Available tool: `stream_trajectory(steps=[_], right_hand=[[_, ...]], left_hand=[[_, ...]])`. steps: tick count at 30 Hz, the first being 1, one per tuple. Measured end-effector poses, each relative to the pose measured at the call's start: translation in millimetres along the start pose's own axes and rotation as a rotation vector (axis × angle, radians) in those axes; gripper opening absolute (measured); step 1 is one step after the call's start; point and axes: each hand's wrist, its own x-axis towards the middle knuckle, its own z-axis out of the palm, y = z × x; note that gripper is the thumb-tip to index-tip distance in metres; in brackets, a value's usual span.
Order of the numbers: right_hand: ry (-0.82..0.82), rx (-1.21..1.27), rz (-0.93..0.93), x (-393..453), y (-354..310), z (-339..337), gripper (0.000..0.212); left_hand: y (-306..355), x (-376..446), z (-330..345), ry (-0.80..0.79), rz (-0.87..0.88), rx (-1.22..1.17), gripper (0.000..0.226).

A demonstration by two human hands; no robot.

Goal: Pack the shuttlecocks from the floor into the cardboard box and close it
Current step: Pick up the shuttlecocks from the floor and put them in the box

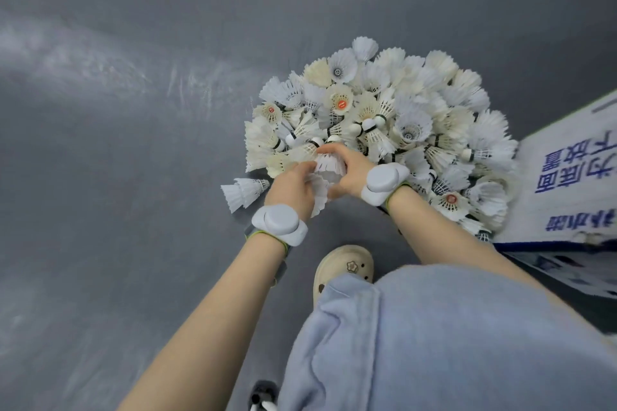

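A big heap of white feather shuttlecocks (pixel 394 117) lies on the grey floor ahead of me. At its near edge both hands meet. My left hand (pixel 292 188) grips a few shuttlecocks (pixel 319 192), feathers sticking out below the fingers. My right hand (pixel 347 172) curls round another shuttlecock (pixel 329 165) from the right. One stray shuttlecock (pixel 243 192) lies apart, left of my left hand. The cardboard box (pixel 567 177), white with blue print, stands at the right edge, touching the heap; I cannot see its opening.
My foot in a beige clog (pixel 344 269) is planted just behind the hands, and my knee in light blue cloth (pixel 434 337) fills the lower right. Grey floor (pixel 117 143) stretches left and far. A small dark object (pixel 263 394) lies at the bottom edge.
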Motion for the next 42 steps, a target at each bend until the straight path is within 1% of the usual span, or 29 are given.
stream_trajectory(steps=[7,11,13,16,19,22,26,29,31,34,36,37,38,40,41,42], right_hand=[[0.184,-0.130,-0.129,-80,-76,-82,0.078],[0.352,-0.218,-0.216,-141,-118,-123,0.070],[0.453,-0.238,-0.230,-171,-134,-140,0.067],[0.600,-0.227,-0.247,-215,-147,-158,0.065],[0.694,-0.191,-0.267,-251,-144,-167,0.066],[0.814,-0.123,-0.271,-290,-126,-188,0.063],[0.948,-0.022,-0.272,-321,-96,-216,0.059],[1.049,-0.035,-0.251,-336,-78,-231,0.053],[1.125,-0.052,-0.182,-351,-60,-249,0.052],[1.165,-0.054,-0.045,-368,-34,-272,0.052],[1.180,-0.063,0.051,-374,-22,-281,0.047],[1.190,-0.061,0.116,-375,-13,-285,0.046],[1.198,-0.059,0.191,-375,-6,-288,0.046],[1.186,-0.067,0.319,-374,4,-293,0.048],[1.176,-0.070,0.365,-373,8,-294,0.049],[1.168,-0.069,0.391,-372,11,-295,0.052]], left_hand=[[101,-22,-58,0.115,0.218,-0.019,0.045],[163,-46,-93,0.218,0.367,-0.061,0.042],[194,-62,-104,0.270,0.446,-0.096,0.041],[233,-85,-110,0.357,0.564,-0.159,0.038],[262,-101,-106,0.373,0.633,-0.213,0.039],[303,-115,-88,0.316,0.710,-0.253,0.039],[353,-122,-61,0.253,0.766,-0.215,0.037],[384,-123,-39,0.233,0.798,-0.209,0.038],[410,-126,-12,0.191,0.821,-0.187,0.039],[432,-134,24,0.121,0.893,-0.188,0.035],[436,-135,36,0.115,0.978,-0.092,0.031],[437,-131,45,0.076,0.999,-0.058,0.030],[438,-129,53,-0.014,0.985,-0.050,0.035],[436,-125,60,-0.212,0.902,-0.019,0.059],[437,-122,63,-0.260,0.853,0.005,0.066],[437,-120,65,-0.271,0.814,0.016,0.069]])
